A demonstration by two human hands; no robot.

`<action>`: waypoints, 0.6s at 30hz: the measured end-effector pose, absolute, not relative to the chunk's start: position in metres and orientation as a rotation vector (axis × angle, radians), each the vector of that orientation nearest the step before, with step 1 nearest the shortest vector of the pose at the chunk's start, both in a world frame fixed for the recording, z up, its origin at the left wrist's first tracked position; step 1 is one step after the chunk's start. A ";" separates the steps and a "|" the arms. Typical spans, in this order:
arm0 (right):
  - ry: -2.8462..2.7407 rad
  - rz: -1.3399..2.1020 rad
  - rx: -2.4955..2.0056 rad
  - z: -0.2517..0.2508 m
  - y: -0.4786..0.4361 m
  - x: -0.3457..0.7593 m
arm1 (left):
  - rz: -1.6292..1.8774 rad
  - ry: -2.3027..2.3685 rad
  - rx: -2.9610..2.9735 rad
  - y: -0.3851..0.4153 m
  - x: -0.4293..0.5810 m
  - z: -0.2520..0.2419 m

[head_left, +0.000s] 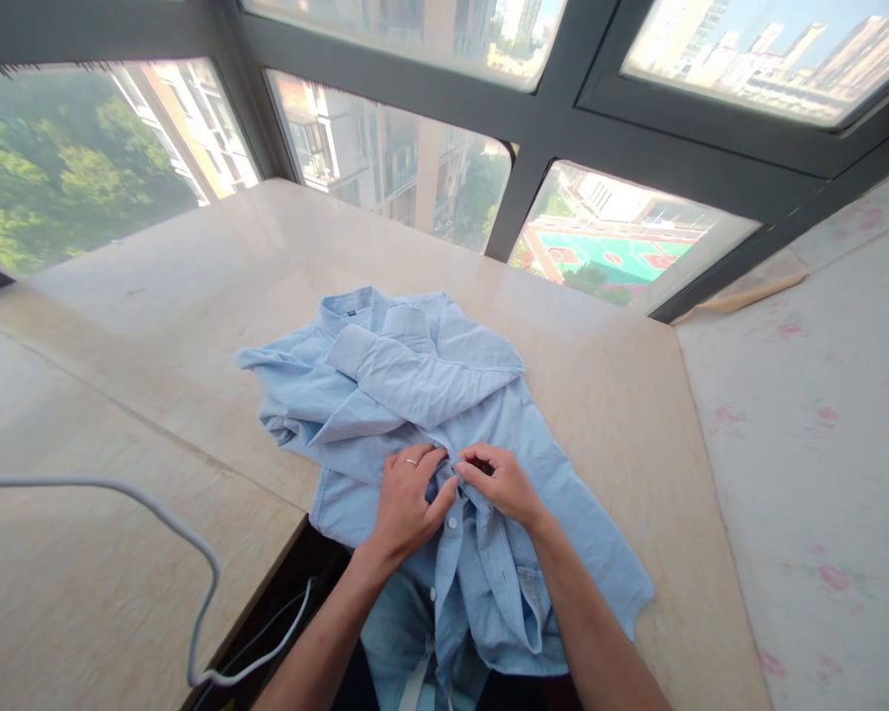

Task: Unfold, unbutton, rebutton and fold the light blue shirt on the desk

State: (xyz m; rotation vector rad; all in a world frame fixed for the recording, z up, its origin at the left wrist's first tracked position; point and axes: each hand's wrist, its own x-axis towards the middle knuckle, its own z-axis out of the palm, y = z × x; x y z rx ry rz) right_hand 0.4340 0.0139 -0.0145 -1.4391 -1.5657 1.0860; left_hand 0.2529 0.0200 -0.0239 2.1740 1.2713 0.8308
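Note:
A light blue button-up shirt (444,385) lies on the windowsill counter, its collar toward the window and its sleeves folded across the chest. The lower front hangs over the near edge, where the placket with white buttons shows. My left hand (409,499), with a ring on one finger, is closed on the placket near the shirt's middle. Facing it, my right hand (502,481) pinches the other front edge of the shirt. The fingertips of both hands nearly meet at the placket; the exact button or hole between them is hidden.
The pale stone counter (607,395) spreads around the shirt. A white cable (170,518) curves over its left part and down into a dark gap by the near edge. Grey window frames (533,128) stand behind, and a flowered wall (807,425) rises at right.

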 end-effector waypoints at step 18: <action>-1.460 0.838 -1.470 -0.022 0.011 0.420 | 0.884 1.286 2.189 0.029 0.255 -0.034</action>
